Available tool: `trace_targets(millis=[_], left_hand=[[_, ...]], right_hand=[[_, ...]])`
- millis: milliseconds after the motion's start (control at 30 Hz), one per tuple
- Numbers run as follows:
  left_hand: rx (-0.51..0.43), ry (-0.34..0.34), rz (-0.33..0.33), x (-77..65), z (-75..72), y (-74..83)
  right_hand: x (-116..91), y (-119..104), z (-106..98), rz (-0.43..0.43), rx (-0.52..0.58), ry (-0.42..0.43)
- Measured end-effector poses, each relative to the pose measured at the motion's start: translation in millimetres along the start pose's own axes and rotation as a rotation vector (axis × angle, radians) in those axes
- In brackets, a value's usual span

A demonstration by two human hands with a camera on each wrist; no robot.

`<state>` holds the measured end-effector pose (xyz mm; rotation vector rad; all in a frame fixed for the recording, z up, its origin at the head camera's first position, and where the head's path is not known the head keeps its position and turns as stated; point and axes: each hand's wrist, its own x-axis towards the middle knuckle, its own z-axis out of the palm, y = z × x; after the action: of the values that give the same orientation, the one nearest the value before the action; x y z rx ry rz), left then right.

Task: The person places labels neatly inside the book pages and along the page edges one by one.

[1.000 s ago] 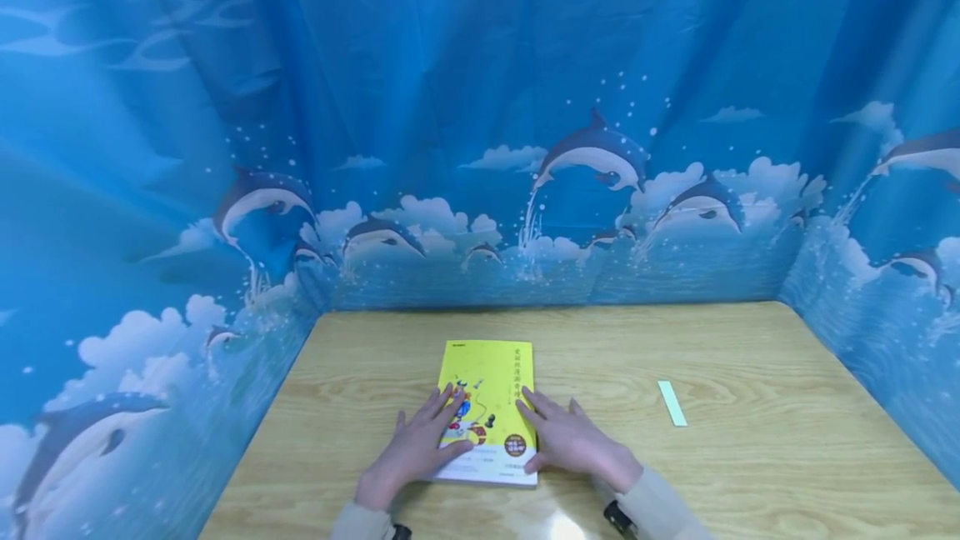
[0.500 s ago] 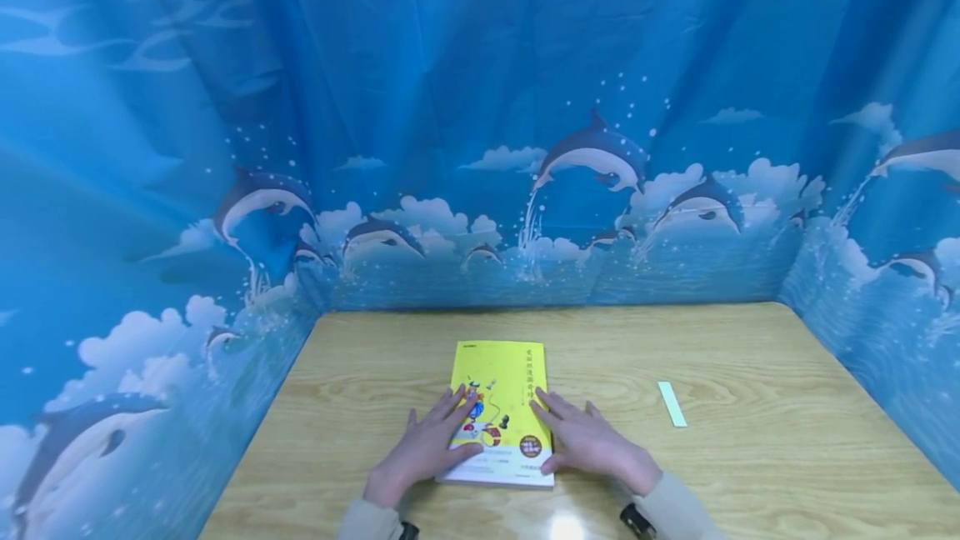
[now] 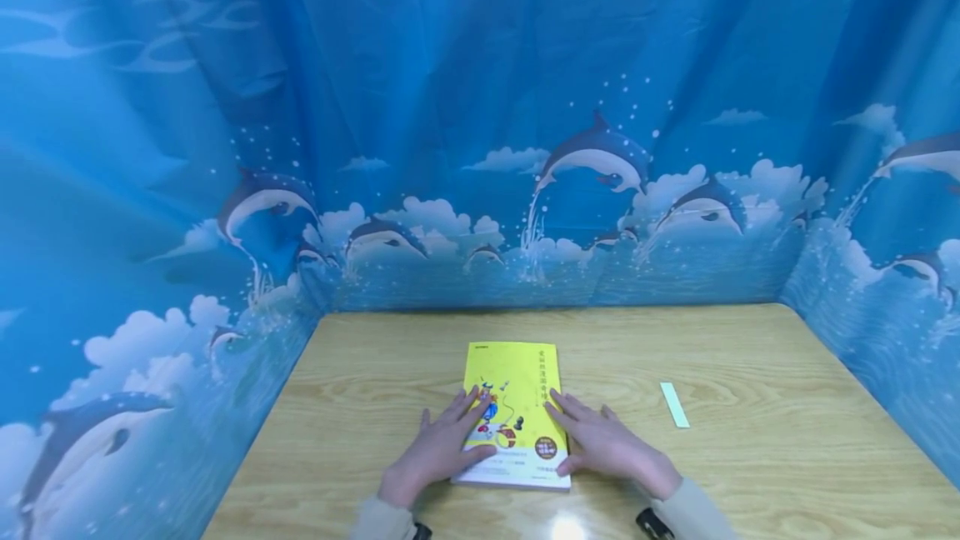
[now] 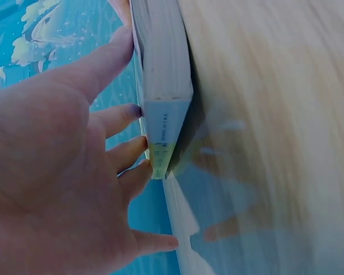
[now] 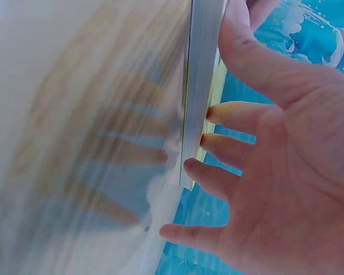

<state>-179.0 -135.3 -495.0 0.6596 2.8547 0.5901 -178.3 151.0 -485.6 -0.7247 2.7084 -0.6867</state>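
The book (image 3: 521, 369) lay flat on the bench (image 3: 360, 373), between the left hand (image 3: 444, 444) and right hand (image 3: 609, 444). It looked thick, probably fairly weighty, its smooth cover bendy and apt to slide; spine (image 4: 163, 129) and page edge (image 5: 200, 97) seemed the best holds. Both hands were spread, fingers touching the cover's sides, gripping nothing

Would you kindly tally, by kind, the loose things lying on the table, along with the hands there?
Books: 1, the yellow-and-white book
Strips: 1, the pale green strip
Hands: 2, the left hand and the right hand
Total: 4
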Motion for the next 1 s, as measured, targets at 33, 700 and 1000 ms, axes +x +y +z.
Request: trace_targets(millis=[33, 700, 1000], left_hand=[[0.001, -0.001, 0.000, 0.5, 0.1, 1.6], [0.062, -0.001, 0.019, 17.1, 11.1, 28.9], [0.077, -0.002, 0.029, 22.2, 16.0, 38.4]], right_hand=[[-0.4, 1.3, -0.2, 0.003, 0.000, 0.000], [-16.5, 28.3, -12.7, 0.019, 0.038, 0.027], [-21.6, 36.1, -16.4, 0.039, 0.045, 0.028]])
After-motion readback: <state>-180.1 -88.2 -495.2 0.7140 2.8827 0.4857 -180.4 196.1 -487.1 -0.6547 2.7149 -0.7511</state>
